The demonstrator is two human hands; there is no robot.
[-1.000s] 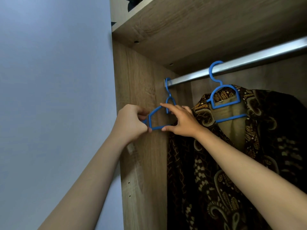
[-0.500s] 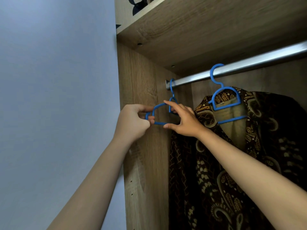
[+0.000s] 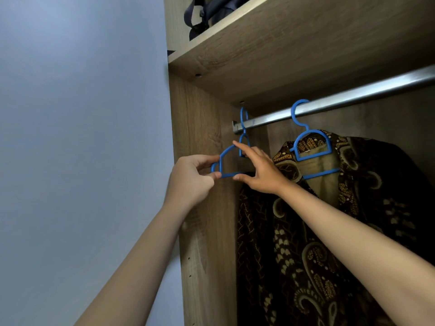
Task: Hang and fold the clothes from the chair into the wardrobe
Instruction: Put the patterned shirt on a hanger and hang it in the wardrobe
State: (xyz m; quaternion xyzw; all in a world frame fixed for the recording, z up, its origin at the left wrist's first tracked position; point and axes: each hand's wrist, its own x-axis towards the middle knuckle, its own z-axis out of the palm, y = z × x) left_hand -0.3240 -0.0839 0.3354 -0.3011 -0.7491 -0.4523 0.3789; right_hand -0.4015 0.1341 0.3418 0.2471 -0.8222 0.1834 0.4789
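Note:
An empty blue plastic hanger (image 3: 226, 158) hangs by its hook on the metal rail (image 3: 341, 100) at the rail's left end, close to the wardrobe's side panel (image 3: 200, 128). My left hand (image 3: 190, 180) pinches the hanger's left end between thumb and fingers. My right hand (image 3: 256, 171) holds the hanger's middle, forefinger on its top edge and thumb under its bottom bar. To the right, a brown batik shirt (image 3: 329, 220) hangs on a second blue hanger (image 3: 310, 142) on the same rail.
A wooden shelf (image 3: 294, 38) runs just above the rail, with a dark bag (image 3: 207, 10) on top. A pale blue wall (image 3: 82, 114) fills the left side. The rail stretches bare to the right of the shirt's hook.
The view has shifted slightly. Both hands keep hold of the empty hanger and have lifted it a little; its hook stays on the rail.

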